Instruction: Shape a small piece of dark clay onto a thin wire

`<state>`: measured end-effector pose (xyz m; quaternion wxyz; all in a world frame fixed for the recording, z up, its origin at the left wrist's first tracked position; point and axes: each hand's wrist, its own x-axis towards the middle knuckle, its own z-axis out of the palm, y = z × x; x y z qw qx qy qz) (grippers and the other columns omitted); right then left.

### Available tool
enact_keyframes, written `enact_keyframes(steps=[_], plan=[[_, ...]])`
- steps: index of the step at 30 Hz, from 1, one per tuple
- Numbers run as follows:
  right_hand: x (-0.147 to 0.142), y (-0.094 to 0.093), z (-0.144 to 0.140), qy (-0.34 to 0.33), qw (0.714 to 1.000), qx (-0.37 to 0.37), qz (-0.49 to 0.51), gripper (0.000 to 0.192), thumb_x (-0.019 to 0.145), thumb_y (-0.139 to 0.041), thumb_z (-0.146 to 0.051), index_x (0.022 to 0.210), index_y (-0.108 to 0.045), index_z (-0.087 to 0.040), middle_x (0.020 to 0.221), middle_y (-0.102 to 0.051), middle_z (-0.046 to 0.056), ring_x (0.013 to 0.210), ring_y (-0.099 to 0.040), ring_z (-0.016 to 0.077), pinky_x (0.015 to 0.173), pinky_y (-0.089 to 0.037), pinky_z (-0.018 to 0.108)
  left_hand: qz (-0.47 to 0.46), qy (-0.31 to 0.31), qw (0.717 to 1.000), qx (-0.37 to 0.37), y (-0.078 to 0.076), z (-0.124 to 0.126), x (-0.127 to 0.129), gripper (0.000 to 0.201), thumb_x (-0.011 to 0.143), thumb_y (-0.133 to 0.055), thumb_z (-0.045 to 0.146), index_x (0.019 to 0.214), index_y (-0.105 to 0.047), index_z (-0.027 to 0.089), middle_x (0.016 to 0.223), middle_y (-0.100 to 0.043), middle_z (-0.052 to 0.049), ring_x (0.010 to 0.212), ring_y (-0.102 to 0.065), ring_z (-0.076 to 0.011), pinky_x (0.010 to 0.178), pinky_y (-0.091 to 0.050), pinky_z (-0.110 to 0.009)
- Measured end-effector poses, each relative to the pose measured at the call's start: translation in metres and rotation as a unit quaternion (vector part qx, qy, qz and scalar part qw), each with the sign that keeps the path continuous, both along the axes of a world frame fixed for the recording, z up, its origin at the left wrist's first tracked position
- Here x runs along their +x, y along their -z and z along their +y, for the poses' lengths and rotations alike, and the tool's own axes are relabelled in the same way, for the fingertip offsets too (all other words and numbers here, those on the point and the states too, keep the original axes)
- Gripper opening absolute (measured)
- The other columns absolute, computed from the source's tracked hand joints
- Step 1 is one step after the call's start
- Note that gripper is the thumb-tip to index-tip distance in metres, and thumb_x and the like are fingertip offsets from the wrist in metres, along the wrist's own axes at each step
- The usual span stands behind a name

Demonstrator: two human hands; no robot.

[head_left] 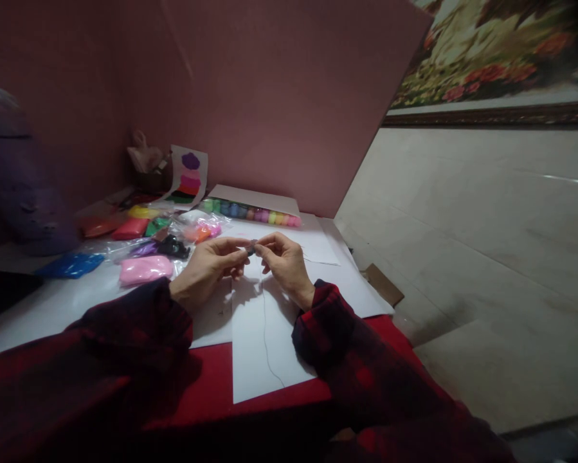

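Dark red plaid sleeves (139, 328) fill the near edge of the view, one on each side, and lead forward to both hands over the counter (38, 315).

Left hand (206, 267): fingers drawn narrow, thumb and forefinger pinched on a small dark piece (251, 247). Right hand (285, 260): likewise narrowed, fingertips closed on the same piece from the opposite side. The piece sits between the two hands, raised just above the white paper (269, 347). What it is made of cannot be told at this size — a two-sided pinch of this kind suits shaping or steadying something small.

A thin dark thread (265, 334) lies along the paper below the hands, running toward the near edge; whether it joins the piece cannot be told. The paper covers the working spot on a red cloth (206, 379), which keeps the surface under the hands plain and light.

Left of the hands, within easy reach, lie bagged lumps of modelling clay: a pink bag (144, 269) nearest, a blue bag (71, 264) farther left, red, yellow and green bags beyond. Far of the hands, a row of coloured clay tubs (250, 213) rests against a white sheet. A card with stacked colour shapes (188, 175) leans on the pink backboard (279, 96) — upright, facing the person.
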<state>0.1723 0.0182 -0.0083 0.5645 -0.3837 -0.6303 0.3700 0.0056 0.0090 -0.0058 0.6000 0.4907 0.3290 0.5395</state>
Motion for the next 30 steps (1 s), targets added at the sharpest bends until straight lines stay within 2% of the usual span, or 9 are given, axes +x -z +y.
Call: enact_keyframes(steps=[4, 7, 9, 12, 19, 24, 30], plan=[[-0.0010, 0.0012, 0.0004, -0.044, 0.999, 0.020, -0.003, 0.019, 0.083, -0.069, -0.037, 0.082, -0.067, -0.018, 0.070, -0.063, -0.001, 0.054, -0.056, 0.0089, 0.047, -0.051, 0.023, 0.037, 0.017, 0.999, 0.013, -0.0010, -0.0024, 0.0016, 0.034, 0.063, -0.091, 0.037, 0.083, -0.079, 0.012, 0.064, -0.067, -0.004, 0.050, -0.055, -0.0092, 0.047, -0.043, -0.021], [-0.0014, 0.0008, -0.0005, -0.068, 0.997, 0.026, -0.009, 0.024, 0.086, -0.066, -0.043, 0.089, -0.067, -0.019, 0.067, -0.062, -0.002, 0.054, -0.057, 0.0096, 0.049, -0.052, 0.024, 0.044, 0.001, 0.999, 0.027, -0.0018, -0.0027, 0.0012, 0.033, 0.063, -0.090, 0.039, 0.075, -0.075, 0.012, 0.063, -0.066, -0.003, 0.049, -0.054, -0.0095, 0.046, -0.043, -0.022], [-0.0017, 0.0001, -0.0016, -0.074, 0.997, 0.017, -0.004, 0.029, 0.081, -0.073, -0.045, 0.092, -0.066, -0.019, 0.069, -0.063, -0.002, 0.057, -0.059, 0.0106, 0.049, -0.052, 0.024, 0.046, -0.009, 0.998, 0.029, -0.0025, -0.0029, 0.0008, 0.034, 0.064, -0.090, 0.040, 0.074, -0.074, 0.012, 0.062, -0.064, -0.002, 0.049, -0.054, -0.0093, 0.046, -0.043, -0.022], [-0.0023, -0.0008, -0.0033, -0.064, 0.998, 0.004, -0.009, 0.033, 0.074, -0.081, -0.045, 0.086, -0.066, -0.019, 0.070, -0.065, -0.002, 0.059, -0.060, 0.0112, 0.049, -0.052, 0.024, 0.054, -0.008, 0.998, 0.030, -0.0037, -0.0036, 0.0006, 0.035, 0.063, -0.091, 0.038, 0.071, -0.071, 0.012, 0.059, -0.061, -0.001, 0.048, -0.053, -0.0092, 0.045, -0.042, -0.021], [-0.0022, 0.0000, -0.0036, -0.062, 0.997, 0.026, -0.023, 0.011, 0.079, -0.070, -0.028, 0.084, -0.067, -0.020, 0.072, -0.066, -0.002, 0.058, -0.058, 0.0099, 0.052, -0.052, 0.024, 0.025, 0.011, 1.000, 0.009, -0.0001, -0.0018, 0.0006, 0.041, 0.069, -0.086, 0.049, 0.073, -0.068, 0.012, 0.063, -0.065, -0.004, 0.048, -0.055, -0.0100, 0.045, -0.044, -0.022], [-0.0032, 0.0003, -0.0057, -0.051, 0.997, 0.029, -0.041, 0.010, 0.079, -0.069, -0.026, 0.087, -0.065, -0.020, 0.074, -0.067, -0.002, 0.062, -0.060, 0.0110, 0.052, -0.052, 0.023, 0.019, 0.009, 1.000, 0.007, -0.0033, -0.0044, 0.0016, 0.034, 0.066, -0.089, 0.037, 0.071, -0.067, 0.012, 0.060, -0.063, -0.003, 0.047, -0.053, -0.0091, 0.044, -0.042, -0.021], [-0.0025, -0.0011, -0.0077, -0.056, 0.996, 0.046, -0.053, 0.009, 0.082, -0.068, -0.027, 0.081, -0.064, -0.019, 0.071, -0.067, -0.002, 0.060, -0.060, 0.0104, 0.055, -0.051, 0.024, 0.006, 0.006, 1.000, -0.004, -0.0043, -0.0048, 0.0017, 0.031, 0.063, -0.089, 0.031, 0.079, -0.070, 0.012, 0.061, -0.064, -0.002, 0.049, -0.055, -0.0098, 0.046, -0.043, -0.021]])
